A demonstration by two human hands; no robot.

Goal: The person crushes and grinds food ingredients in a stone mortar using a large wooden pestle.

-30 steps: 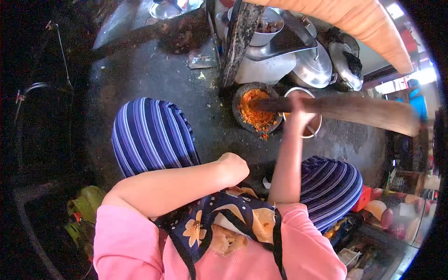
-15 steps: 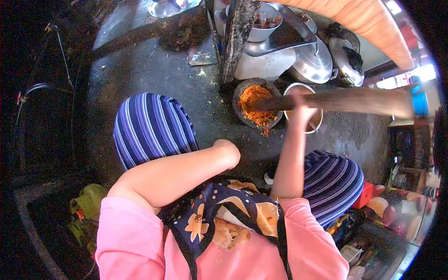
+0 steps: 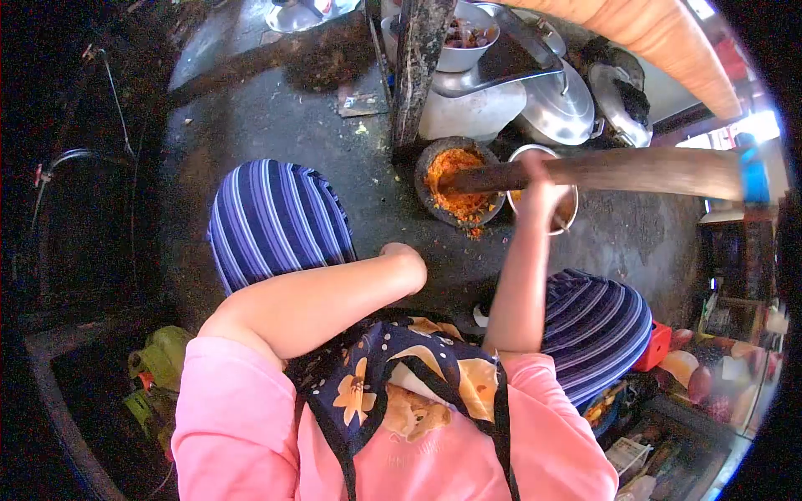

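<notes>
My right hand (image 3: 543,188), blurred by motion, is wrapped round a long, thick wooden pestle (image 3: 635,172). The pestle slants across the view, its worn lower end resting in orange-red mashed paste (image 3: 455,165) inside a dark stone mortar (image 3: 426,194). Bits of paste cling to the mortar's near rim and lie beside it. A white-rimmed metal bowl (image 3: 571,219) stands right of the mortar, partly covered by the pestle and my right hand. My left hand (image 3: 408,267) is bent down in front of my lap; its fingers are hidden, so what it touches cannot be told.
A dark wooden post (image 3: 415,75) rises behind the mortar. Beyond it are a bowl of dark pieces (image 3: 464,57), a black tray (image 3: 518,63) and a large metal lid (image 3: 558,104). My striped knees flank the work area. A green gas cylinder (image 3: 159,367) stands at left.
The pestle's lower end has shifted slightly left into the paste, and its top end has tilted slightly. My right hand keeps its hold. My left hand is nearly unmoved.
</notes>
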